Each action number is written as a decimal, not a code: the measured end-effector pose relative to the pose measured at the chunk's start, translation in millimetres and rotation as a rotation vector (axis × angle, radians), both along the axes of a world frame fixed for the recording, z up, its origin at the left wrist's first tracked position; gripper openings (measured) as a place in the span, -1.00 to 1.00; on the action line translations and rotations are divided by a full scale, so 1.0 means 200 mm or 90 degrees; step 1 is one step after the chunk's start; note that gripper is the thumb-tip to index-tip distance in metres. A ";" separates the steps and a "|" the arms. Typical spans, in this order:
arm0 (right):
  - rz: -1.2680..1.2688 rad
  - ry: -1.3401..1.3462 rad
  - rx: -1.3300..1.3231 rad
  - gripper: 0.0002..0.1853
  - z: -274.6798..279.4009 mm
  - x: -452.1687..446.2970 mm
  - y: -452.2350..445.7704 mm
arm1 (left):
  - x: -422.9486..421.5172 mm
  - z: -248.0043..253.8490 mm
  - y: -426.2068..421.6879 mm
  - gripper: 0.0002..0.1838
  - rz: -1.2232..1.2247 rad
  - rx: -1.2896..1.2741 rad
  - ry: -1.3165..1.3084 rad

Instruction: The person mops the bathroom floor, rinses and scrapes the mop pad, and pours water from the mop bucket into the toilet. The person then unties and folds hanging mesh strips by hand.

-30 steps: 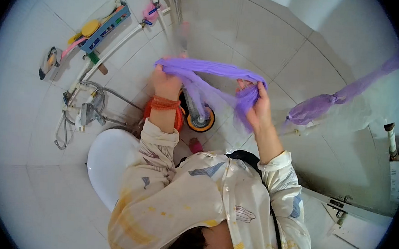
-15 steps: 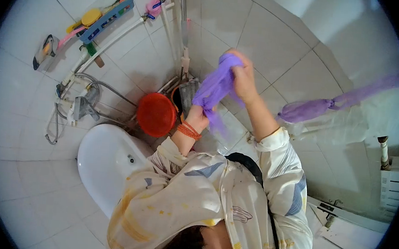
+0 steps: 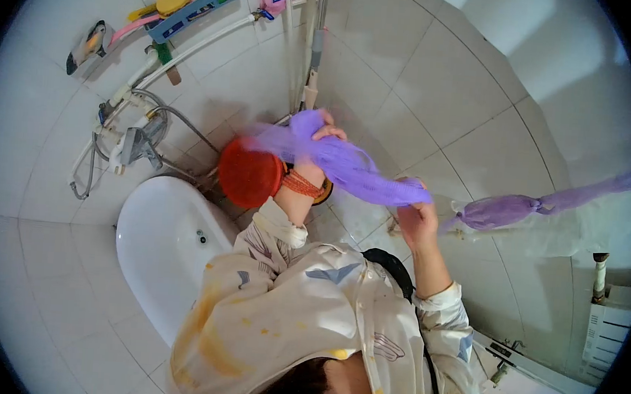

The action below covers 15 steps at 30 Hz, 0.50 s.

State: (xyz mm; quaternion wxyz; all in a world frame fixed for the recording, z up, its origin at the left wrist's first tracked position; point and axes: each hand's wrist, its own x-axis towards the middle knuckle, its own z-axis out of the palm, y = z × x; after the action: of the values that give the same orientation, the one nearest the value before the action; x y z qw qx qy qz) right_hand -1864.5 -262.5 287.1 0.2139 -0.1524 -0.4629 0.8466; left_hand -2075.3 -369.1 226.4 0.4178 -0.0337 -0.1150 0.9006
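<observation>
A length of sheer purple fabric (image 3: 361,172) is stretched between my two hands. My left hand (image 3: 317,149), with orange beads round its wrist, grips the bunched left part, and a loose blurred end trails off to the left over a red basin. My right hand (image 3: 418,217) pinches the right end, its fingers partly behind the cloth. To the right, a second purple fabric (image 3: 501,211), knotted, hangs in a slanting line apart from my hands.
A white washbasin (image 3: 169,249) stands at left, near the red basin (image 3: 247,174). Hoses and a shower head (image 3: 137,148) hang on the tiled wall, below a blue rack (image 3: 197,7) of brushes. A white vented unit (image 3: 609,335) is at far right.
My hands have moved apart, the right one down and to the right, pulling the purple fabric from a bundle into a long strip. The view has shifted slightly.
</observation>
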 end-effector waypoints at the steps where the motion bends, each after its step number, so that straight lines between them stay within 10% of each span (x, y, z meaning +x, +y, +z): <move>1: 0.001 0.003 -0.002 -0.65 -0.06 0.03 0.05 | -0.02 0.02 0.00 -0.79 0.011 0.163 -0.054; 7: 0.020 -0.066 0.411 -0.32 -0.08 0.07 0.17 | -0.01 0.10 0.03 -0.84 -0.045 0.209 0.060; 9: -0.188 -0.118 0.770 -0.04 0.12 0.03 0.16 | 0.03 0.10 0.08 -0.86 -0.057 0.227 0.058; 15: 0.024 0.050 0.581 0.17 0.04 -0.22 -0.11 | 0.22 0.22 0.15 -0.86 -0.172 0.153 0.024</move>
State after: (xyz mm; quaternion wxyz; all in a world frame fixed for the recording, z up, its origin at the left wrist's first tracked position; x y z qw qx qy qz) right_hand -1908.0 -284.7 295.8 0.2610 -0.0021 -0.7829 0.5647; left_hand -2030.6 -339.9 270.0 0.5382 0.0184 -0.2084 0.8164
